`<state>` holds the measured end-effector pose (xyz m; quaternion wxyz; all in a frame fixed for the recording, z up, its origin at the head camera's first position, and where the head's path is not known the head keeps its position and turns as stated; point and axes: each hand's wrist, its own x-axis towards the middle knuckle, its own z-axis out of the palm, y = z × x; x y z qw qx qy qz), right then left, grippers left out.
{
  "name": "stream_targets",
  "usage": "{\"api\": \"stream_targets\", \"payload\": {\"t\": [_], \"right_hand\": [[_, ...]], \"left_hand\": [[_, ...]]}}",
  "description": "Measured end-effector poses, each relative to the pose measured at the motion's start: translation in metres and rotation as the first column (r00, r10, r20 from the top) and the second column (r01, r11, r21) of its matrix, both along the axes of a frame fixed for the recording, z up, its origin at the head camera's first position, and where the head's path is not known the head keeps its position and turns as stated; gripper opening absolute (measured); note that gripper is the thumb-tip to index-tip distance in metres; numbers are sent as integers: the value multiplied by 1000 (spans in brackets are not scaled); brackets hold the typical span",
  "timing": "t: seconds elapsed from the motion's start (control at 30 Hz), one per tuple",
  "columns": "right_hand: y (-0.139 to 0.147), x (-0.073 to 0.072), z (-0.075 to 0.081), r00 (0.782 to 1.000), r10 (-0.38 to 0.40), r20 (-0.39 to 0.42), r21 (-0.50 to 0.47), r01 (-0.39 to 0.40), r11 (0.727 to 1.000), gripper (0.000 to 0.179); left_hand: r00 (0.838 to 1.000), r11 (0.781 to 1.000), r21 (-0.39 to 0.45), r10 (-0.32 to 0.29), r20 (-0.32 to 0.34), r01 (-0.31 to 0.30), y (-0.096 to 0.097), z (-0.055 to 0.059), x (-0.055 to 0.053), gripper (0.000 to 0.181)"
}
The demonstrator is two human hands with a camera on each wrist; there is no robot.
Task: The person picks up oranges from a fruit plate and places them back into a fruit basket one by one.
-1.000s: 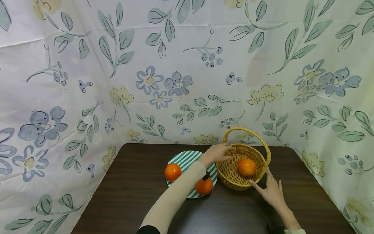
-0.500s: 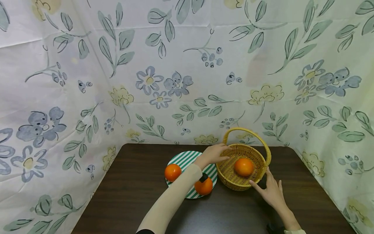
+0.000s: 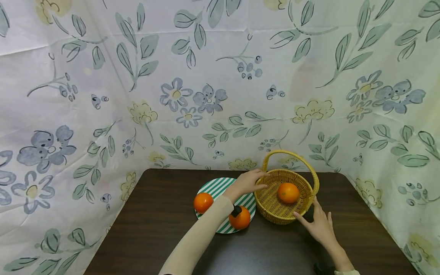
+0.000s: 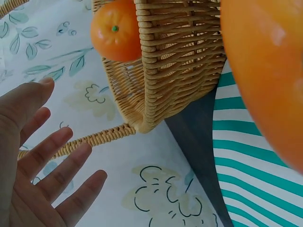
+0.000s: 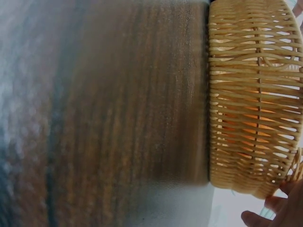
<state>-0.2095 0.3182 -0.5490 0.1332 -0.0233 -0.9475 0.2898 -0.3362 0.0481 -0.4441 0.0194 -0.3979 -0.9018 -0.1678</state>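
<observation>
A: Obs. 1: an orange fruit (image 3: 288, 193) is lying inside the wicker basket (image 3: 275, 218). Hands?

B: The left hand (image 3: 245, 183) is hanging beside the basket's left rim, fingers spread, holding nothing. The right hand (image 3: 321, 225) is bracing the right side, thumb and fingers spread wide, touching rather than gripping.

A: Surroundings?

B: The striped plate (image 3: 214, 187) is sitting on the counter (image 3: 165, 214), left of the basket, carrying a far fruit (image 3: 203, 202) and a near fruit (image 3: 240, 218). The left sleeve (image 3: 203, 233) is passing over it; I cannot tell whether the black band (image 3: 236, 211) is touching the near fruit.

A: Technique?

B: I'd be lifting that wrist clear, lest the near fruit start rolling. The right hand should be pressing only lightly; the basket looks light, probably easily tipped.
</observation>
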Motion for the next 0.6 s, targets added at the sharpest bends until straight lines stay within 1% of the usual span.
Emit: {"api": "stream_targets", "payload": {"t": [0.2,0.33,0.47,0.6], "right_hand": [[1,-1,0,1000,7,0,10,-7,1000,104],[1,-1,1,1000,4,16,11,-4,1000,104],[0,0,0,999,2,35,4,-2,1000,105],[-1,1,1,999,-1,35,1,1,1000,104]], "left_hand": [[1000,1000,24,-3,-1,3,-7,-2,1,46],[1000,999,32,-2,5,2,-12,-4,3,48],[1000,999,53,2,15,-3,-16,-5,5,48],[1000,997,83,6,24,-8,-19,-6,8,46]]}}
